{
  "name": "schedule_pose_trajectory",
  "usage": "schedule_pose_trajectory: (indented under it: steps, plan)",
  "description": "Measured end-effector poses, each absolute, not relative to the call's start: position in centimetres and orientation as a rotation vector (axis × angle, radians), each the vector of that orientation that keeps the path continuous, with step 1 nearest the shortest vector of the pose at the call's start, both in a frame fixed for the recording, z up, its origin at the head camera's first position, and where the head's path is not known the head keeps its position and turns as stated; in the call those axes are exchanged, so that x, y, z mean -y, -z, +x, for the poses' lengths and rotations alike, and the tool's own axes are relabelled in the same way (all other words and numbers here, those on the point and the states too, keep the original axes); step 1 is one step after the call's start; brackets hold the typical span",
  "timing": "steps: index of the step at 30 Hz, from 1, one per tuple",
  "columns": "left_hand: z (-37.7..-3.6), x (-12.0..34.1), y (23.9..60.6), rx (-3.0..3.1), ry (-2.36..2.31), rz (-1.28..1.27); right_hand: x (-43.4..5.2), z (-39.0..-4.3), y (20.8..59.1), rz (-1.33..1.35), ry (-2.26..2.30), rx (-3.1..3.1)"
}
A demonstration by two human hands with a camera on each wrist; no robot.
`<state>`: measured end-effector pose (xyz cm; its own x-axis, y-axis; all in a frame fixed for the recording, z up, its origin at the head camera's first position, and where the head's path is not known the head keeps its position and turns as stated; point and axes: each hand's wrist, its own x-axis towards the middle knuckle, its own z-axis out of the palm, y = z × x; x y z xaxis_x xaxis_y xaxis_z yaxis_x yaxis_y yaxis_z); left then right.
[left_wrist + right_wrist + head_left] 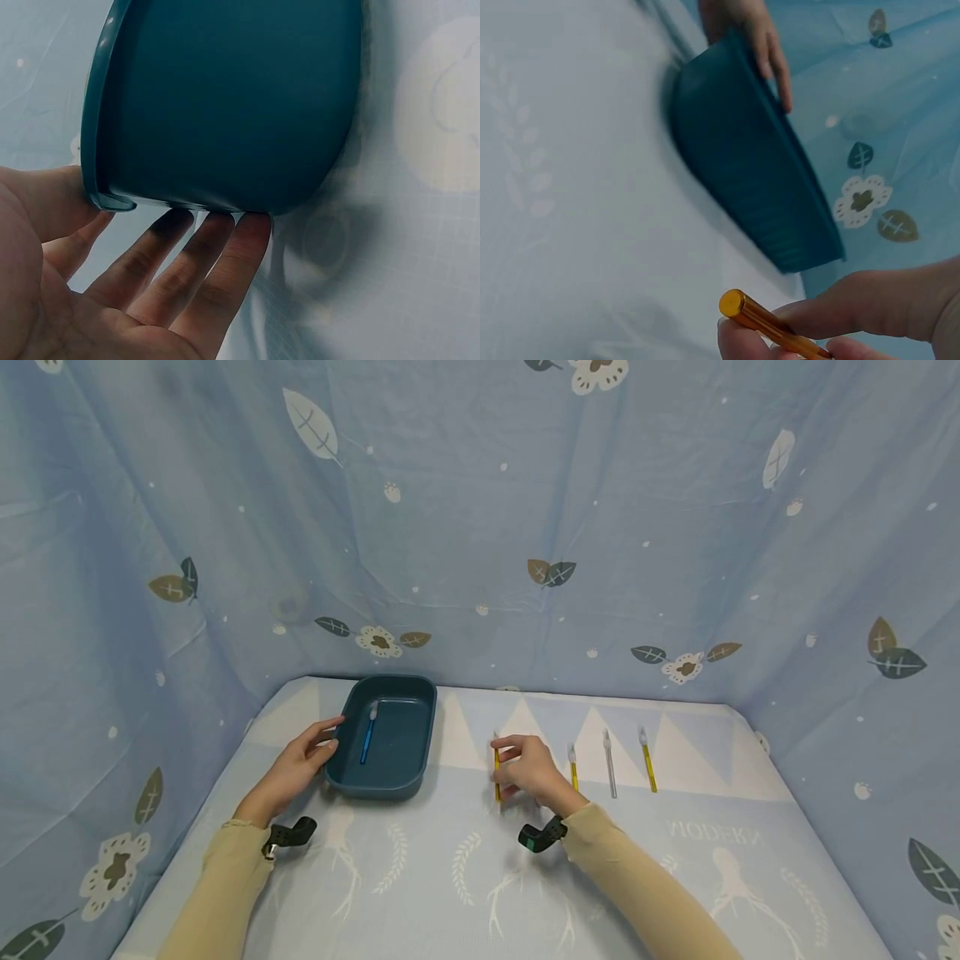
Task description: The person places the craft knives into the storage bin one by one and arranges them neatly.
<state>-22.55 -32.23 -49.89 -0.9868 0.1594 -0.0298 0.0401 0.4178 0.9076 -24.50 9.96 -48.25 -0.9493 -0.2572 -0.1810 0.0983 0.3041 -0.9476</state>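
Observation:
A dark teal tray (429, 727) sits at the back left of the table with a blue pen (367, 737) lying inside it. My left hand (328, 737) rests against the tray's left wall (225, 105), fingers (202, 262) straight along its base and thumb by the rim. My right hand (501, 768) pinches a yellow pen (497, 787) just above the cloth, right of the tray. In the right wrist view the pen's end (742, 307) sticks out between my fingertips (739, 341), with the tray (757, 187) beyond.
Three more pens lie in a row right of my right hand: a yellow one (573, 771), a grey one (610, 766) and another yellow one (648, 762). Blue leaf-print curtains (480, 527) close in the table on three sides.

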Motion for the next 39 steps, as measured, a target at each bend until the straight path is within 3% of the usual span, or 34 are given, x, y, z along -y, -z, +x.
schedule_pose_trajectory:
  steps: [20, 39]
  plan:
    - [-22.6, 32.3, 49.5, -2.543, -1.639, 0.245, -7.4, -25.0, 40.2, -0.285, 1.893, -2.073]
    - [-22.7, 32.2, 49.7, -2.544, -1.627, 0.230, -0.3, -28.0, 40.0, -0.311, 2.002, -1.854]
